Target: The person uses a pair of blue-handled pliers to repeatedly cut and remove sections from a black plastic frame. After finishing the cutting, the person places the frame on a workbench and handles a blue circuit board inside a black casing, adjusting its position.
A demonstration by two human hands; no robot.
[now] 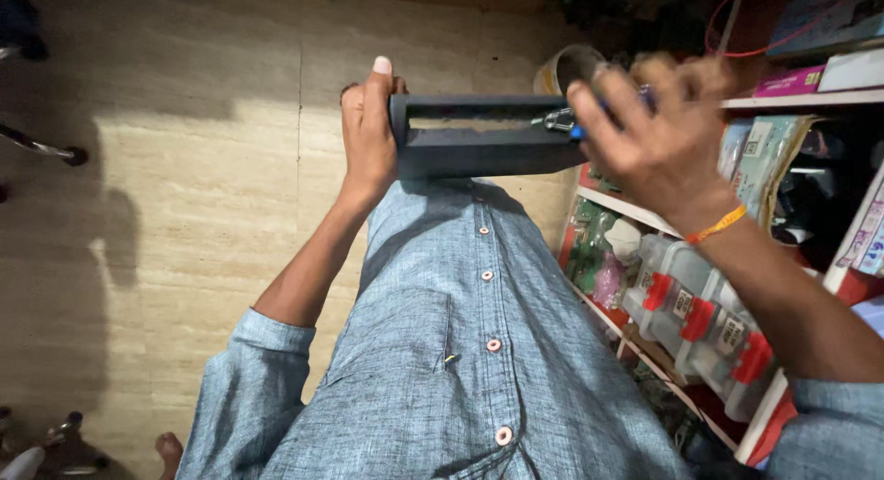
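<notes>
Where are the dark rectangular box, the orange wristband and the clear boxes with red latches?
dark rectangular box [479,153]: head view, its front face.
orange wristband [717,225]: head view, on the right wrist.
clear boxes with red latches [686,305]: head view, a clear lid.

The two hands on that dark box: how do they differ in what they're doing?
The left hand is sharp in the picture, wrapped around one end of the dark box with its thumb pointing up; the right hand is blurred at the other end, fingers spread. The left hand grips the box itself, while the right hand pinches a small blue-handled tool against it. The right wrist wears an orange band; the left wrist is bare. Both arms wear blue denim sleeves.
</notes>
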